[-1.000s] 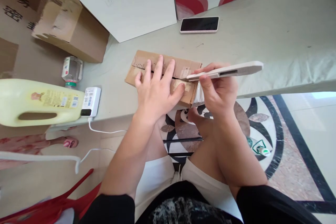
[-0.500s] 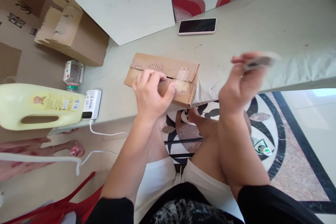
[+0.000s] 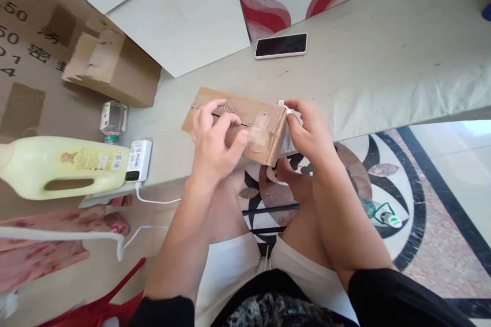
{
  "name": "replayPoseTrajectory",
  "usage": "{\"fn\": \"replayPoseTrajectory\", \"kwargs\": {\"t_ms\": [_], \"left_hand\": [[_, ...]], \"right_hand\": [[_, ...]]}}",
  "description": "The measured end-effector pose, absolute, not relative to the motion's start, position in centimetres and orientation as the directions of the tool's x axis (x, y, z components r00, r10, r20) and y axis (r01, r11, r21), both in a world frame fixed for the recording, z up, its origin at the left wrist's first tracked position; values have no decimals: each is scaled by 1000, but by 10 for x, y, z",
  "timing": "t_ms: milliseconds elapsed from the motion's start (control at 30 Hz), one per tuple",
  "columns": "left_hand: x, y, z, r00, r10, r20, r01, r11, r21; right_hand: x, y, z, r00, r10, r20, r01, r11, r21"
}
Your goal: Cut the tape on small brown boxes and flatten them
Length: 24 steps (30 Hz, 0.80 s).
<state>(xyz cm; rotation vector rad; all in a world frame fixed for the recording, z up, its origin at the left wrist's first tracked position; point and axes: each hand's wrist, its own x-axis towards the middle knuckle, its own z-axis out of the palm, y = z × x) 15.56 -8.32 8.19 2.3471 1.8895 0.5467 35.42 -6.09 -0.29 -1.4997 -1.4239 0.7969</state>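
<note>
A small brown cardboard box lies tilted at the table's near edge, with a dark slit along its top and tape by its right end. My left hand is curled over the top and near side of the box, fingers arched and a little apart, holding it. At the box's right end, my right hand has thumb and forefinger pinched close together. Something small and whitish shows by those fingertips; I cannot make out what it is.
Behind the box lie a phone and a red-and-white carton. To the left are a pale yellow jug, a white power bank with a cable, a clear bottle and another cardboard box. A person's legs show lower left.
My right hand has come left and in to the box's right end; the blurred greyish thing in it no longer shows clearly. My left hand's fingers have loosened slightly on the box.
</note>
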Motion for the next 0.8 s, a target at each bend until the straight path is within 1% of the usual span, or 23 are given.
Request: {"fn": "replayPoseTrajectory", "kwargs": {"t_ms": [100, 167, 233, 333, 367, 400, 433, 467, 500, 533, 567, 667, 733, 800], "left_hand": [[155, -80, 80, 166, 944, 285, 922, -251, 294], [150, -75, 74, 144, 904, 403, 881, -303, 363], [140, -69, 64, 87, 841, 534, 812, -370, 451], [113, -61, 51, 48, 812, 582, 746, -416, 519], [101, -60, 48, 58, 846, 531, 731, -398, 554], [89, -60, 46, 3, 840, 542, 701, -388, 599], [77, -60, 45, -23, 861, 509, 669, -365, 648], [66, -61, 44, -42, 875, 483, 658, -339, 672], [56, -63, 44, -54, 901, 430, 646, -296, 703], [48, -65, 42, -90, 932, 352, 604, -230, 763], [41, -68, 41, -143, 937, 318, 566, -185, 803], [30, -80, 37, -139, 975, 171, 541, -70, 838], [28, -87, 38, -151, 983, 105, 528, -10, 849], [28, -91, 42, -192, 979, 65, 533, 48, 845]], "right_hand": [[352, -63, 1, 109, 992, 63, 315, 26, -949], [352, -64, 1, 89, 996, 13, 271, -11, -963], [353, -65, 1, 59, 997, -41, 239, -54, -969], [355, -66, 4, 6, 991, -133, 260, -130, -957], [355, -67, 6, -14, 987, -159, 287, -148, -946], [356, -67, 7, -40, 983, -181, 320, -159, -934], [356, -67, 9, -73, 977, -199, 354, -161, -921], [356, -68, 10, -109, 971, -215, 392, -157, -907], [355, -68, 11, -146, 962, -230, 432, -146, -890], [354, -68, 11, -184, 952, -245, 477, -131, -869], [354, -69, 10, -225, 938, -264, 521, -113, -846], [350, -71, 8, -371, 873, -318, 601, -35, -798], [347, -72, 7, -459, 824, -331, 599, 12, -801], [345, -74, 7, -498, 802, -332, 590, 33, -807]]}}
